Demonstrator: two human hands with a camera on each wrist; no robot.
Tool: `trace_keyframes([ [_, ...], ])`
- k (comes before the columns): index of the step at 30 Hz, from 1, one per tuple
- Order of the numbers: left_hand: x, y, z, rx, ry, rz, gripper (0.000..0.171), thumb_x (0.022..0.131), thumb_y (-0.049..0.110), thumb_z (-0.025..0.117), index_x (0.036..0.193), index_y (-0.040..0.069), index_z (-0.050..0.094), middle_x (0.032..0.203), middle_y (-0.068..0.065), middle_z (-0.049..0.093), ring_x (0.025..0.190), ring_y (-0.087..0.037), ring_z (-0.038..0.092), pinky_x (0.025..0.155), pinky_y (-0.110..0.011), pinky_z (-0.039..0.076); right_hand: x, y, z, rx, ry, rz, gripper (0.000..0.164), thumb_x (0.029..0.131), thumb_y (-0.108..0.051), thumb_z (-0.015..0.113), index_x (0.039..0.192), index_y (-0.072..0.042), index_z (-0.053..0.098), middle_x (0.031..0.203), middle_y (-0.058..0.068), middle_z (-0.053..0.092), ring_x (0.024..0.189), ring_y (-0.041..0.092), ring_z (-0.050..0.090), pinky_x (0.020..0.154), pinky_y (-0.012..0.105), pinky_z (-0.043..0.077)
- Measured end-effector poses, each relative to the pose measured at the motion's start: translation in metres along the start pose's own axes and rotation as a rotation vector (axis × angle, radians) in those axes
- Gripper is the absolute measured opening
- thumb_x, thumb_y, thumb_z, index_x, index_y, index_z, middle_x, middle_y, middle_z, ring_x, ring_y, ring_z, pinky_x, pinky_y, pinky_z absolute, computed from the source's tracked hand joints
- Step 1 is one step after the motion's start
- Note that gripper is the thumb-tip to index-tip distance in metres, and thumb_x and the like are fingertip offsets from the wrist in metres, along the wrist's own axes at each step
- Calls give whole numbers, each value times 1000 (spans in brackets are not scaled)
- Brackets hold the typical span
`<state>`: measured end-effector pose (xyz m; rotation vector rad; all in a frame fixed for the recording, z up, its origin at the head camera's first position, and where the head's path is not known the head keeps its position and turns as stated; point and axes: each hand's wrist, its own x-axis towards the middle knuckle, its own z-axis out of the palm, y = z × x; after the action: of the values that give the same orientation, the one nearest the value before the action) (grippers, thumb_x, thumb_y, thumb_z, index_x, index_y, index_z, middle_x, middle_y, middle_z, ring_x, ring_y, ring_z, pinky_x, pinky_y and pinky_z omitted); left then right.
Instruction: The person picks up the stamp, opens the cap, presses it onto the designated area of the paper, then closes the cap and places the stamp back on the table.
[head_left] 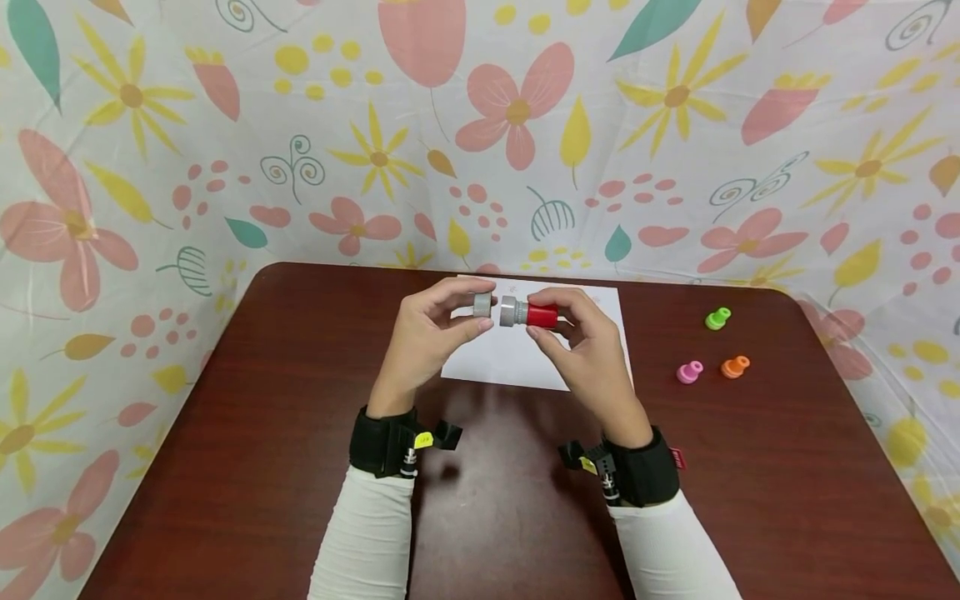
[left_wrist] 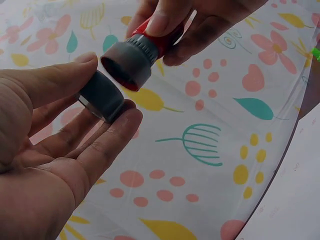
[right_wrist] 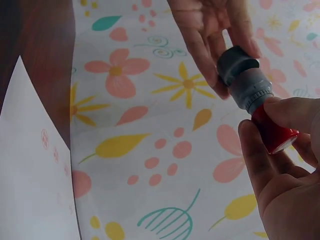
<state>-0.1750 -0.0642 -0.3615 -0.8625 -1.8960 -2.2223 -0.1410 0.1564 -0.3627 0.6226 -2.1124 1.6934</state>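
Hidden or partial: white paper (head_left: 510, 362), its middle and one side partly covered by the hands; several faint red prints on it in the right wrist view, the palest too weak to make out. Grey end of the red-and-grey piece (head_left: 525, 313) dark inside in the left wrist view, its inner face unreadable; red end largely covered by fingers there. White sleeves (head_left: 363, 533), cut off by the lower edge of the head view.

Count: hands, two. Left hand (head_left: 431, 329), pinching the grey cap (head_left: 482, 305) between thumb and fingers. Right hand (head_left: 588, 337), pinching the red part of the red-and-grey piece between thumb and fingertips. Cap and piece, one each, held above the paper, ends facing, just apart in the head view. Small peg-like pieces, three: green (head_left: 717, 318), pink (head_left: 689, 372), orange (head_left: 736, 367). Black wristbands, two, one per arm.

Around: dark brown surface (head_left: 262, 467), carrying the paper and, to the right of it, the three small pieces, well apart from the hands. Patterned cloth (head_left: 300, 75) behind and at both sides, flowers and leaves. In the way: right hand and forearm, between the held piece and the three small ones
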Motion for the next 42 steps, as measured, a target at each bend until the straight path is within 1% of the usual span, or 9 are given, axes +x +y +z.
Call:
trace_keyframes([
  [3, 1, 1, 4, -13, -20, -3, 40, 85, -13, 76, 124, -9, 69, 128, -22, 67, 104, -25, 69, 88, -33, 63, 0, 0, 1, 27, -2, -9, 38, 86, 16, 73, 121, 4, 66, 121, 15, 64, 106, 16, 66, 93, 22, 58],
  [7, 1, 1, 7, -7, -28, -9, 41, 84, -13, 77, 123, -8, 69, 126, -24, 66, 104, -25, 69, 89, -38, 63, 1, 0, 3, 44, -2, -20, 38, 85, 18, 73, 120, 6, 66, 120, 16, 64, 106, 16, 66, 93, 23, 59],
  [14, 1, 0, 9, -3, -32, -12, 41, 83, -14, 78, 123, -8, 70, 123, -23, 67, 103, -25, 69, 88, -37, 63, -1, -1, 2, 39, -4, -27, 38, 85, 18, 73, 121, 5, 66, 121, 17, 64, 107, 16, 66, 92, 22, 58],
  [19, 0, 1, 12, -20, -31, -36, 40, 83, -13, 78, 123, -9, 70, 122, -21, 68, 105, -25, 70, 88, -34, 63, -1, -1, 4, 41, -18, -33, 38, 86, 17, 72, 122, 4, 66, 121, 16, 64, 108, 16, 65, 94, 23, 58],
  [22, 0, 1, 15, -19, -26, -49, 40, 84, -12, 78, 123, -7, 70, 123, -22, 69, 105, -24, 70, 86, -32, 63, -1, -1, 5, 26, -15, -41, 38, 86, 16, 73, 122, 3, 67, 121, 16, 64, 108, 16, 64, 94, 23, 58],
  [29, 1, -1, 19, -21, -35, -27, 40, 84, -13, 77, 122, -8, 70, 122, -27, 68, 105, -23, 71, 89, -36, 63, -2, -3, 4, -40, 5, -67, 39, 85, 14, 75, 122, 2, 69, 120, 14, 67, 108, 13, 66, 93, 22, 58],
  [36, 2, -2, 24, -41, -47, -54, 40, 85, -11, 78, 124, -6, 70, 120, -22, 72, 105, -21, 72, 86, -31, 63, -1, -5, 1, -97, 19, -91, 38, 84, 9, 79, 120, 1, 71, 118, 14, 69, 106, 13, 67, 93, 21, 58],
  [39, 1, -2, 25, -5, -56, -68, 39, 87, -7, 78, 125, -4, 71, 120, -19, 73, 105, -21, 72, 88, -34, 63, -2, -6, 0, -144, 21, -98, 37, 84, 6, 80, 119, -1, 72, 116, 12, 70, 104, 13, 66, 92, 20, 58],
  [42, -1, -1, 24, 115, -69, -61, 41, 88, -1, 80, 128, 0, 71, 123, -16, 73, 109, -19, 70, 93, -34, 61, -3, -6, 0, -199, 24, -109, 38, 84, 4, 82, 120, -3, 72, 115, 11, 70, 102, 14, 67, 91, 18, 58],
])
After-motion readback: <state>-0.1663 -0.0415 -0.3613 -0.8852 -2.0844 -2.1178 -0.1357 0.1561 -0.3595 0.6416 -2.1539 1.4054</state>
